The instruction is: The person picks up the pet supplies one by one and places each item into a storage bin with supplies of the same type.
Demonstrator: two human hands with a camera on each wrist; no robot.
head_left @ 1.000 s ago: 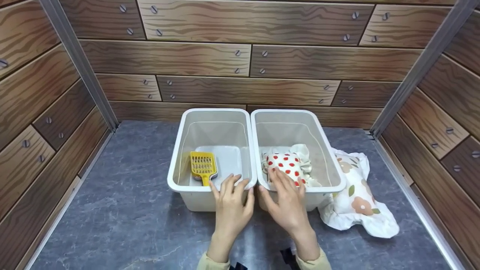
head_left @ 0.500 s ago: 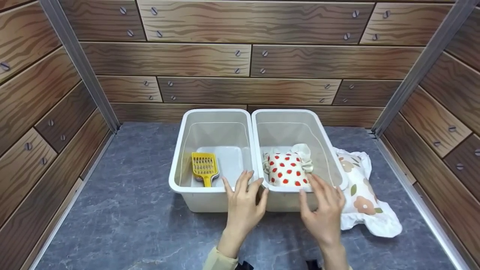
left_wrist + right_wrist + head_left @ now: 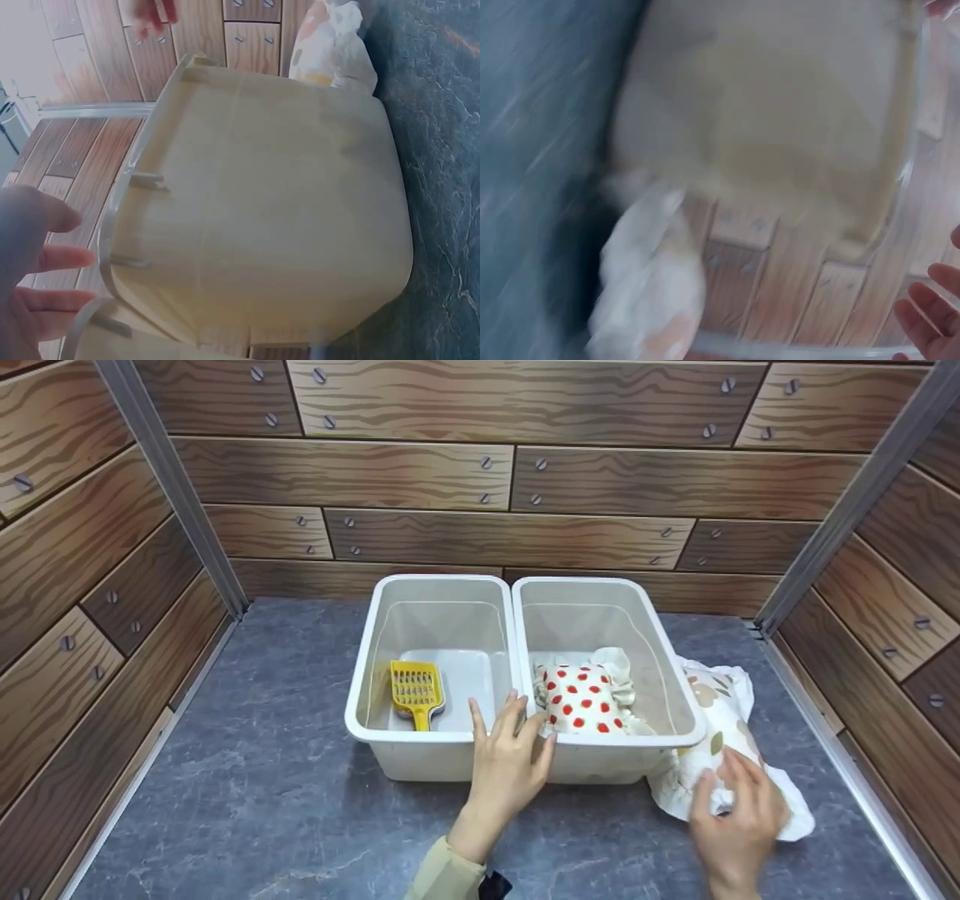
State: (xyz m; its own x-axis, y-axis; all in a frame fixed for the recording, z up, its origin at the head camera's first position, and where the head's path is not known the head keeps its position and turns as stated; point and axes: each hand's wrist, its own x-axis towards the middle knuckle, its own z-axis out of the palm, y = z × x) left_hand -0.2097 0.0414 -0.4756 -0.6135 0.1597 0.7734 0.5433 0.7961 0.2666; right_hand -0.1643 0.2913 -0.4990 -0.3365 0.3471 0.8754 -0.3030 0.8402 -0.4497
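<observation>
My left hand (image 3: 506,761) is at the front rims where two off-white bins meet, fingers spread and holding nothing; I cannot tell whether it touches a rim. In the left bin (image 3: 431,757) lies a yellow slotted litter scoop (image 3: 417,690). A small ruffled cushion with red strawberries (image 3: 581,701) rests in the right bin (image 3: 600,765). Just over a white flowered cushion (image 3: 709,735) to the right of the bins, my right hand (image 3: 739,817) hovers with loosely bent fingers, hiding part of it. That cushion is blurred (image 3: 652,285) in the right wrist view, apart from my fingers.
The bins stand side by side on a dark grey marbled surface (image 3: 285,780). Wood-patterned panels (image 3: 420,472) close in the back and both sides. A metal strip (image 3: 862,780) runs along the right edge.
My right hand has moved from over the strawberry cushion, past the right bin, to the flowered cushion. My left hand has shifted right along the front rims. Scoop and cushions stay in place.
</observation>
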